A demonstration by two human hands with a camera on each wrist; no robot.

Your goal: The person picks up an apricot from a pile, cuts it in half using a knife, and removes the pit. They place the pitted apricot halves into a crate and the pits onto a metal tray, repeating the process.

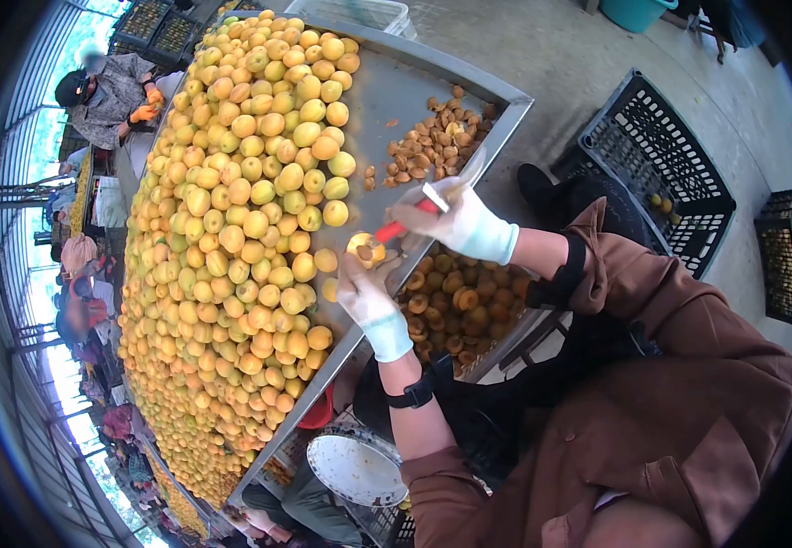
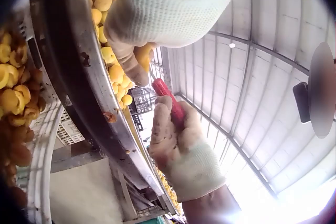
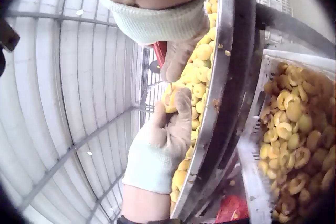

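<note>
My gloved left hand pinches an apricot above the table's near edge; its cut face is turned up and shows a brown centre. Just beyond it, my gloved right hand grips a red-handled tool, its red end close to the fruit. A short pale piece sticks up at the tool's other end; its working tip does not show clearly. In the left wrist view the red handle lies between thumb and fingers. The right wrist view shows the apricot at the left fingertips.
Whole apricots cover much of the metal table. Brown pits lie heaped at its far corner. Below the near edge stands a white crate of apricot halves. Black crates stand on the floor; another person works across the table.
</note>
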